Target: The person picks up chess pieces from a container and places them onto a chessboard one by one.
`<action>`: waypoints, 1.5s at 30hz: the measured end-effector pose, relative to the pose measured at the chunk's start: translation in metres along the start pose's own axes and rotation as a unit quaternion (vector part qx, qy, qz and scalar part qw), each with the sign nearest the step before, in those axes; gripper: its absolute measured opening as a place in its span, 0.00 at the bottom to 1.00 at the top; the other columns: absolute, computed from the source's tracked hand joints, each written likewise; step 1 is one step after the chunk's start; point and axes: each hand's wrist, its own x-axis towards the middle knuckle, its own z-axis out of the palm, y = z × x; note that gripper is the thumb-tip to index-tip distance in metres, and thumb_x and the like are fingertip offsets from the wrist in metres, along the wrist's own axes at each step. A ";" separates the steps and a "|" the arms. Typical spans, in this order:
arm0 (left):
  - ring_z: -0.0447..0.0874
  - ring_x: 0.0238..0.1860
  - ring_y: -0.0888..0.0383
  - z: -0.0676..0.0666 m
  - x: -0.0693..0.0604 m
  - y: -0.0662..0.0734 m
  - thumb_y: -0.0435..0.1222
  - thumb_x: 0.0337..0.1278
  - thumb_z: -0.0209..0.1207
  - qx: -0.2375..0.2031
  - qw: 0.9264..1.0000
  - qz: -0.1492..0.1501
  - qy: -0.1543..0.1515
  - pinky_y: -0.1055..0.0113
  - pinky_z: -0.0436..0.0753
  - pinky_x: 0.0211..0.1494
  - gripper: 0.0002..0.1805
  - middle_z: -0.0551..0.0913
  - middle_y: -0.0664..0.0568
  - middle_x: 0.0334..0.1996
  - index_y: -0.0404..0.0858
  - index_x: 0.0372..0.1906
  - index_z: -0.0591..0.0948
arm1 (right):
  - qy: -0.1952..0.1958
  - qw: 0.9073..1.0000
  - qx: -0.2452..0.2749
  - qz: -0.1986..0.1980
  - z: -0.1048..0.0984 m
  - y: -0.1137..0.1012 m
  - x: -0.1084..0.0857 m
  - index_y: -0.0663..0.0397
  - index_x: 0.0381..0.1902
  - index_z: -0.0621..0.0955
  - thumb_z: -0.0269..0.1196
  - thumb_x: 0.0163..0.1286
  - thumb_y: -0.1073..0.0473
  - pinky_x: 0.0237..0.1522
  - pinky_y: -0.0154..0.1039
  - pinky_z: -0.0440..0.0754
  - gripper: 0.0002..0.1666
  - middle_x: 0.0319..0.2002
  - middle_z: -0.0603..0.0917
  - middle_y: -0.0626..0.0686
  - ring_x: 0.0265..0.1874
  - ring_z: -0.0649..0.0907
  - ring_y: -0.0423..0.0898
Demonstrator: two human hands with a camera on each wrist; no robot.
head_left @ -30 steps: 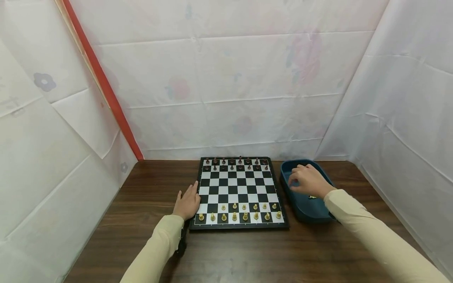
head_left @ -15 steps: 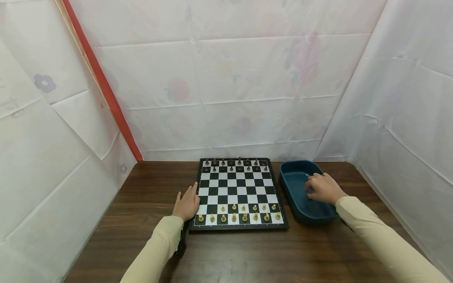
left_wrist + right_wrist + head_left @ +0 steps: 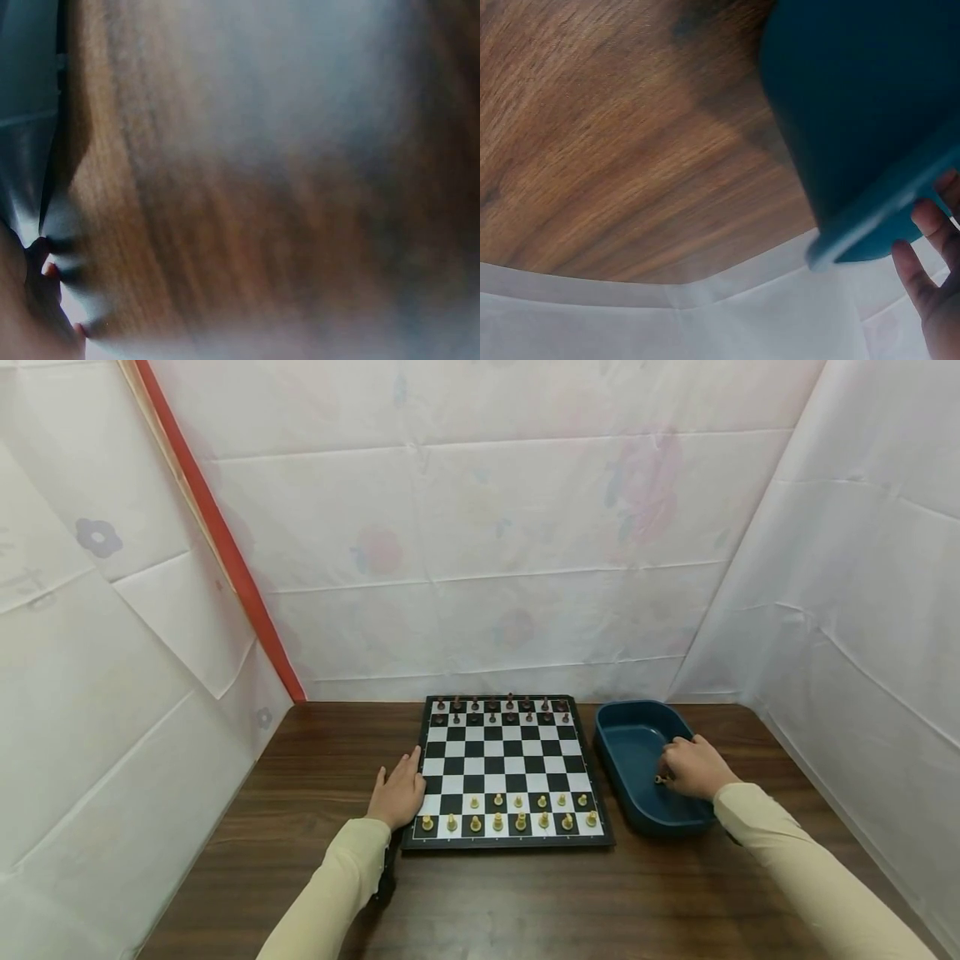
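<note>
A black-and-white chessboard [image 3: 502,760] lies on the table with two rows of yellow chess pieces along its near side and two rows of dark reddish ones along its far side. My left hand [image 3: 397,793] rests against the board's left edge with its fingers extended. Inside the blue bin [image 3: 626,768] to the board's right, my right hand [image 3: 693,767] reaches down with bent fingers. A small yellow-and-dark chess piece [image 3: 660,779] shows at its fingertips; whether they pinch it is hidden. In the right wrist view, several fingers [image 3: 911,270] curve beside the bin's rim.
The brown wooden table [image 3: 495,902] extends in front of the board and to both sides. White patterned sheeting [image 3: 480,552] walls off the back and sides, with a red strip [image 3: 225,543] on the left. The bin's raised rim [image 3: 645,703] surrounds the right hand.
My right hand has moved from above the middle of the bin to its right side and lower, its fingers now at the small piece. The left hand and the board stay put.
</note>
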 end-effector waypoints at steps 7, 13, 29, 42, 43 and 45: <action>0.53 0.72 0.47 -0.001 -0.001 0.001 0.39 0.71 0.32 0.002 1.000 -0.007 -0.005 0.40 0.42 0.70 0.30 0.60 0.41 0.71 0.35 0.75 0.53 | -0.019 1.000 -0.004 0.004 0.005 0.004 -0.001 0.42 0.22 0.86 0.75 0.45 0.59 0.26 0.41 0.65 0.07 0.24 0.79 0.41 0.28 0.75 0.45; 0.53 0.72 0.46 -0.004 -0.002 0.004 0.39 0.71 0.33 0.002 1.000 -0.008 -0.007 0.40 0.42 0.70 0.30 0.59 0.41 0.71 0.34 0.74 0.53 | -0.021 1.000 -0.008 0.013 0.006 0.005 0.000 0.43 0.20 0.85 0.74 0.44 0.59 0.26 0.41 0.66 0.07 0.23 0.79 0.42 0.27 0.75 0.45; 0.52 0.72 0.47 -0.003 -0.002 0.006 0.38 0.71 0.33 -0.005 1.000 -0.004 -0.003 0.40 0.42 0.70 0.30 0.59 0.41 0.71 0.34 0.74 0.53 | -0.033 0.998 0.000 0.045 0.020 0.009 0.003 0.43 0.17 0.81 0.72 0.50 0.56 0.26 0.42 0.66 0.10 0.21 0.76 0.42 0.24 0.73 0.43; 0.52 0.72 0.46 -0.004 -0.002 0.005 0.38 0.71 0.34 -0.003 1.000 -0.008 -0.006 0.40 0.42 0.70 0.30 0.59 0.41 0.71 0.33 0.74 0.53 | -0.050 0.997 0.020 0.063 0.016 0.007 0.006 0.42 0.19 0.83 0.72 0.50 0.54 0.28 0.45 0.69 0.07 0.22 0.77 0.41 0.26 0.75 0.44; 0.52 0.72 0.46 -0.004 -0.002 0.005 0.38 0.71 0.34 -0.002 1.000 -0.008 -0.005 0.40 0.42 0.70 0.30 0.59 0.41 0.71 0.33 0.74 0.53 | -0.050 0.996 0.025 0.064 0.014 0.007 0.006 0.42 0.19 0.83 0.72 0.51 0.54 0.28 0.45 0.69 0.07 0.22 0.76 0.41 0.26 0.75 0.44; 0.52 0.72 0.47 -0.004 -0.002 0.005 0.38 0.71 0.34 -0.003 1.000 -0.008 -0.004 0.40 0.42 0.70 0.30 0.59 0.41 0.71 0.33 0.74 0.53 | -0.046 0.997 0.028 0.063 0.011 0.006 0.007 0.42 0.19 0.83 0.72 0.51 0.53 0.29 0.45 0.70 0.07 0.22 0.76 0.41 0.26 0.75 0.44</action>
